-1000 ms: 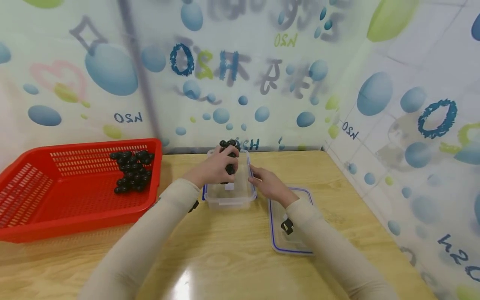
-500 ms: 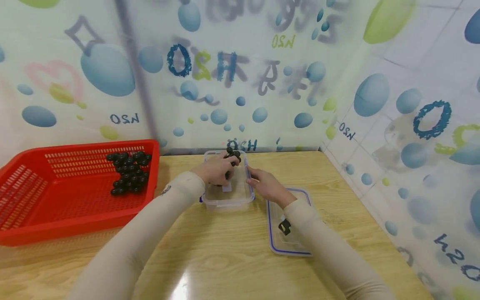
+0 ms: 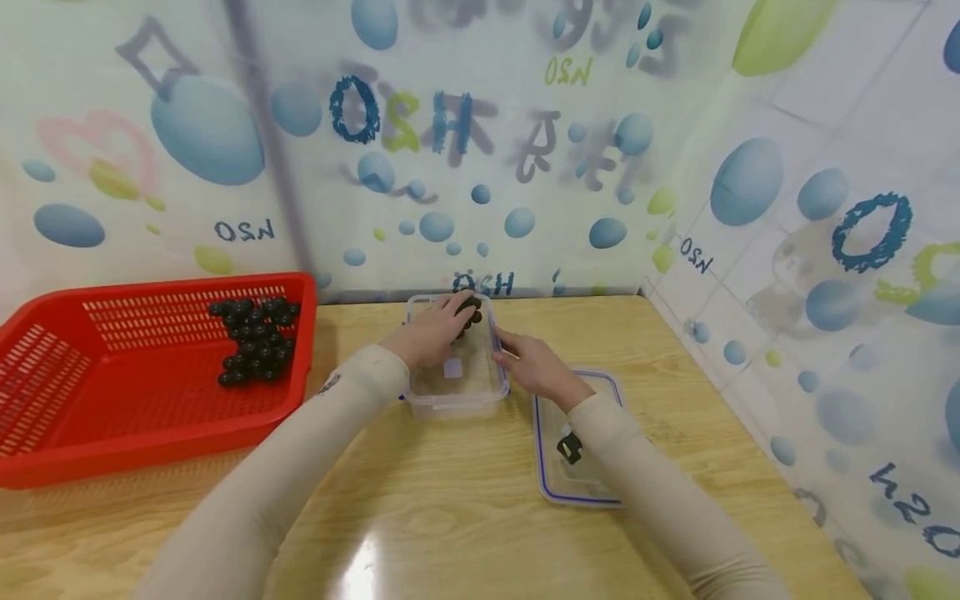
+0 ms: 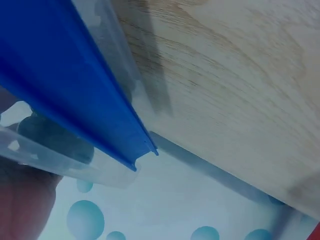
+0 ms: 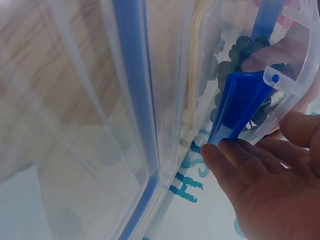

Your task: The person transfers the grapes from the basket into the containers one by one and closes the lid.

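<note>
A bunch of dark grapes (image 3: 476, 316) lies inside a clear plastic box (image 3: 459, 401) at the back middle of the table. My left hand (image 3: 433, 333) reaches over the rim and rests on the grapes with its fingers fairly straight, hiding part of the bunch. In the right wrist view one left finger touches the grapes (image 5: 243, 46). Outside the box's right side, my right hand (image 3: 537, 367) touches the wall, its extended fingertips at a blue latch (image 5: 242, 104). Another blue latch (image 4: 75, 75) fills much of the left wrist view.
At the left stands a red plastic basket (image 3: 150, 455) with more dark grapes (image 3: 257, 342) in its right part. A clear lid with a blue seal (image 3: 556, 482) lies under the right forearm. Printed sheeting (image 3: 480, 150) covers the walls behind and at right.
My left hand has lowered the grapes from above the rim into the box, and its fingers have straightened from their grip. The right hand has stayed at the box's side.
</note>
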`<state>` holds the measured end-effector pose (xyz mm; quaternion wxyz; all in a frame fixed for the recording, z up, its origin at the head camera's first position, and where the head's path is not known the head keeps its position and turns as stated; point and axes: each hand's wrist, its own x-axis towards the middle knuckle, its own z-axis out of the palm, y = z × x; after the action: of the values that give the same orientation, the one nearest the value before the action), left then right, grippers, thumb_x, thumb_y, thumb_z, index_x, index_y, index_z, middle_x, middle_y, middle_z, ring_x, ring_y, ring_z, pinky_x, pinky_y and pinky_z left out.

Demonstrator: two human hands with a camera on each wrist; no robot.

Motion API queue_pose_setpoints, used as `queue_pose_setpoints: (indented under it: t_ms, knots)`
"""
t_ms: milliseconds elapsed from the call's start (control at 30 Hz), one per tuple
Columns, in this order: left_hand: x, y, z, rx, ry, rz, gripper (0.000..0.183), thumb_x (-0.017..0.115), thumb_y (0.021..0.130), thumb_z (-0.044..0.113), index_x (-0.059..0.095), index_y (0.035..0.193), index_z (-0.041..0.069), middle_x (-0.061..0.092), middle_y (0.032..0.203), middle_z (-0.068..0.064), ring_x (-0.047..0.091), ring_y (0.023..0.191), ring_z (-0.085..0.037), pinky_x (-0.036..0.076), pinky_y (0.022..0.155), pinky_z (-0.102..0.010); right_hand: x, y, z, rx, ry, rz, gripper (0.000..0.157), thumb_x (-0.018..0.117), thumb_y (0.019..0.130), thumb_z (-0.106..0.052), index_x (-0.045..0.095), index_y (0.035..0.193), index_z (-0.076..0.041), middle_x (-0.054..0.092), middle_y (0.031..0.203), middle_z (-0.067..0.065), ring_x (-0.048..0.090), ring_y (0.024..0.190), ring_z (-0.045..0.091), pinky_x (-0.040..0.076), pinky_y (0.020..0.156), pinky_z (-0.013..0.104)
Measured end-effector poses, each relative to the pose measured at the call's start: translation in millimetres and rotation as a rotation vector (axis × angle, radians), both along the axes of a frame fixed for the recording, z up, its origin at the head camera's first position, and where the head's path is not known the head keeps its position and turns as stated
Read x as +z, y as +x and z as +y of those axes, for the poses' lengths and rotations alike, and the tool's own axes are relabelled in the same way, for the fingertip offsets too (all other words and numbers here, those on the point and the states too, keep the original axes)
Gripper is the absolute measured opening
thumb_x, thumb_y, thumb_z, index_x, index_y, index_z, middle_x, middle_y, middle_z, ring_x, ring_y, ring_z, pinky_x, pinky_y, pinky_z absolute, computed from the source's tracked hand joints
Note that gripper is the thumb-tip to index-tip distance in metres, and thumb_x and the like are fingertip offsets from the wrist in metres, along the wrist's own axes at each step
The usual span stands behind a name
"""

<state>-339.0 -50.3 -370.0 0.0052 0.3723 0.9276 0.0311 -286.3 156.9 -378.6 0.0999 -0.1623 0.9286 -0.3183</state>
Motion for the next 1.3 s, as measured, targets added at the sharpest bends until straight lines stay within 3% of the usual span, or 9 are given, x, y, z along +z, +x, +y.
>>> queue_pose_setpoints:
  t_ms: [100, 267, 467, 600, 733, 867, 1067, 1200, 1300]
  knots:
    - [-0.9, 1.0, -2.3, 0.039, 0.067, -0.052, 0.067, 0.064, 0.093, 0.001, 0.032, 0.152, 0.004, 0.014, 0.161, -0.011, 0.024, 0.142, -0.035, 0.035, 0.108, -0.046, 1.0, -0.2, -2.2, 0.000, -0.015, -0.003, 0.055, 0.048, 0.105, -0.023, 0.029, 0.154, -0.007, 0.031, 0.155, 0.010, 0.037, 0.137, 0.028, 0.032, 0.110, 0.042]
    - [-7.1, -0.8, -11.4, 0.017, 0.127, -0.111, 0.070, 0.066, 0.091, 0.001, 0.033, 0.153, 0.007, 0.016, 0.162, -0.007, 0.022, 0.144, -0.033, 0.032, 0.110, -0.047, 2.0, -0.1, -6.4, 0.010, -0.028, -0.005, 0.054, 0.048, 0.105, -0.022, 0.029, 0.154, -0.007, 0.033, 0.155, 0.010, 0.040, 0.136, 0.028, 0.034, 0.109, 0.042]
    - [-8.2, -0.7, -14.4, -0.014, 0.134, -0.093, 0.069, 0.067, 0.092, 0.006, 0.034, 0.152, 0.005, 0.015, 0.162, -0.009, 0.018, 0.145, -0.035, 0.026, 0.113, -0.049, 1.3, 0.8, -8.0, 0.013, -0.022, -0.008, 0.055, 0.048, 0.105, -0.024, 0.028, 0.154, -0.008, 0.033, 0.155, 0.010, 0.040, 0.135, 0.029, 0.035, 0.109, 0.042]
    - [-1.5, 4.1, -15.7, 0.001, 0.154, -0.051, 0.069, 0.069, 0.094, 0.018, 0.034, 0.152, 0.007, 0.015, 0.162, -0.011, 0.015, 0.145, -0.036, 0.025, 0.113, -0.051, -0.8, 1.3, -7.2, 0.018, -0.024, -0.012, 0.056, 0.047, 0.105, -0.027, 0.027, 0.155, -0.008, 0.032, 0.155, 0.010, 0.039, 0.136, 0.029, 0.034, 0.109, 0.043]
    - [24.2, 17.8, -19.6, 0.071, 0.204, 0.002, 0.068, 0.067, 0.095, 0.028, 0.036, 0.151, 0.007, 0.020, 0.160, -0.014, 0.018, 0.143, -0.037, 0.029, 0.110, -0.053, -2.5, 1.1, -4.8, 0.017, -0.017, -0.004, 0.057, 0.047, 0.105, -0.028, 0.027, 0.155, -0.008, 0.032, 0.155, 0.011, 0.038, 0.137, 0.030, 0.033, 0.110, 0.044]
    - [65.7, 38.9, -30.0, 0.192, 0.261, 0.008, 0.065, 0.064, 0.096, 0.031, 0.037, 0.150, 0.009, 0.023, 0.156, -0.015, 0.022, 0.139, -0.040, 0.034, 0.106, -0.055, -1.6, 0.3, -1.3, 0.002, -0.007, 0.005, 0.056, 0.047, 0.105, -0.027, 0.027, 0.155, -0.011, 0.033, 0.154, 0.012, 0.037, 0.137, 0.031, 0.031, 0.111, 0.045]
    - [120.3, 60.3, -76.8, 0.383, 0.355, -0.017, 0.063, 0.064, 0.095, 0.033, 0.039, 0.148, 0.009, 0.025, 0.151, -0.019, 0.024, 0.133, -0.044, 0.037, 0.099, -0.062, 0.3, -0.9, 0.8, -0.005, -0.012, -0.010, 0.056, 0.045, 0.106, -0.028, 0.024, 0.156, -0.013, 0.033, 0.154, 0.013, 0.037, 0.137, 0.032, 0.031, 0.111, 0.045]
    - [136.6, 60.4, -120.3, 0.496, 0.355, -0.025, 0.062, 0.064, 0.094, 0.032, 0.041, 0.144, 0.003, 0.024, 0.148, -0.027, 0.026, 0.128, -0.049, 0.034, 0.100, -0.065, 1.0, 0.2, 0.5, -0.006, -0.010, -0.019, 0.057, 0.045, 0.106, -0.029, 0.024, 0.156, -0.013, 0.032, 0.155, 0.013, 0.037, 0.137, 0.032, 0.033, 0.109, 0.045]
    - [135.6, 56.0, -154.3, 0.558, 0.346, -0.049, 0.063, 0.065, 0.093, 0.034, 0.042, 0.140, -0.002, 0.023, 0.146, -0.033, 0.027, 0.125, -0.054, 0.033, 0.098, -0.067, 1.2, 1.7, -0.9, 0.002, -0.016, -0.024, 0.057, 0.044, 0.106, -0.028, 0.024, 0.156, -0.012, 0.031, 0.156, 0.013, 0.034, 0.139, 0.033, 0.032, 0.110, 0.047]
